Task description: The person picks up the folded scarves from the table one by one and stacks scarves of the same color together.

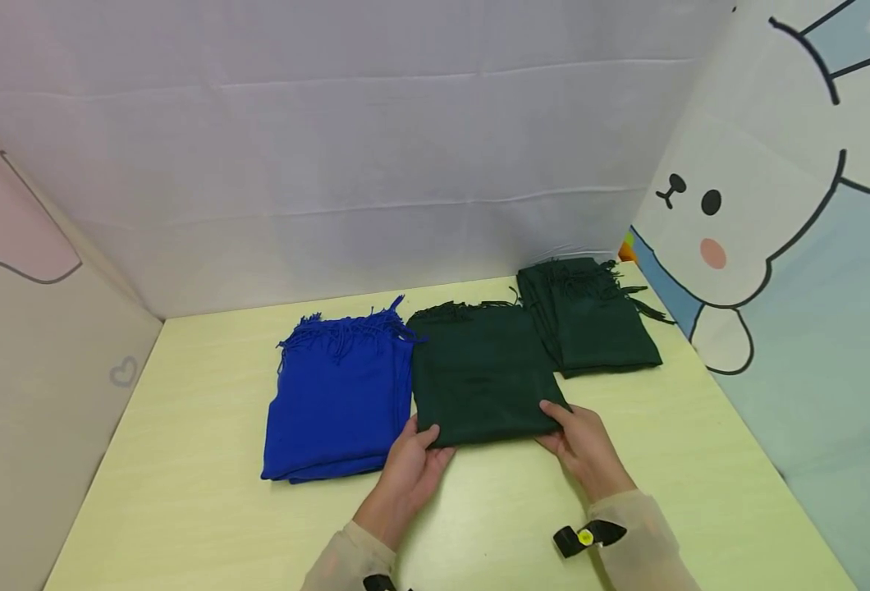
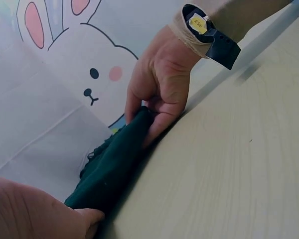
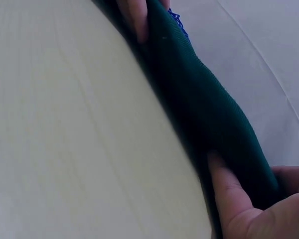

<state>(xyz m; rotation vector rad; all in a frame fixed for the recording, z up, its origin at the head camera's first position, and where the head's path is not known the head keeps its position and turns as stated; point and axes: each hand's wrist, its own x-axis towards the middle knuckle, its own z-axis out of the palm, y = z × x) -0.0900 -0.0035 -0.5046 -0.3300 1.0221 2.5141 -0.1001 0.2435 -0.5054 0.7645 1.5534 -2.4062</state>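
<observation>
A folded dark green scarf (image 1: pixel 483 373) with a fringe along its far edge lies in the middle of the table. My left hand (image 1: pixel 409 468) pinches its near left corner, thumb on top and fingers beneath. At the near right corner my right hand (image 1: pixel 583 443) grips the same scarf, also with the thumb above. In the right wrist view the near edge of the green scarf (image 3: pixel 204 99) looks slightly raised off the table between both hands. Directly left of it lies a folded blue scarf (image 1: pixel 339 398), its fringe at the far side.
Another folded dark green scarf (image 1: pixel 605 324) lies at the back right, touching the middle one's side. Behind the pale wooden table (image 1: pixel 206 460) hangs a white cloth wall (image 1: pixel 368 164). A rabbit-printed panel (image 1: pixel 789 345) borders the right side.
</observation>
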